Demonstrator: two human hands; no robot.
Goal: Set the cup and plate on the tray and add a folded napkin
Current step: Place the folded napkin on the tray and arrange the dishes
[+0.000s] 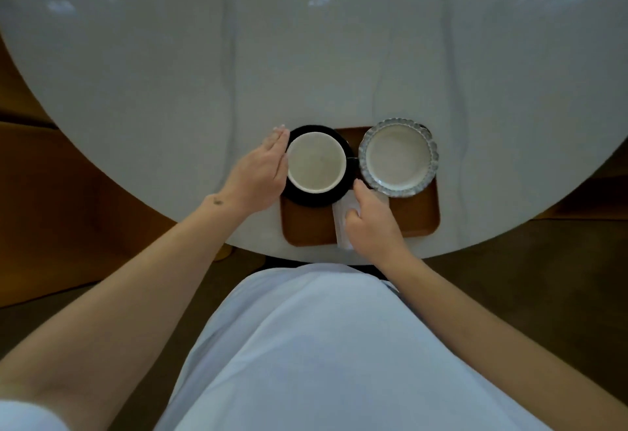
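A brown wooden tray [418, 216] lies at the near edge of a round white table [170, 73]. A white cup [316, 162] stands on a black saucer [306, 198] over the tray's left end. A white plate with a scalloped rim [398, 158] rests on the tray's far right corner. A folded white napkin [341, 223] lies on the tray, partly under my right hand [372, 223], whose fingers curl over it, thumb near the saucer. My left hand [263, 172] is flat, fingers together, pressed against the left side of the cup and saucer.
The table edge curves close to my body, and the tray's near edge sits almost on it. Wooden floor [51, 209] shows left and right of the table. My pale blue clothing [306, 345] fills the lower frame.
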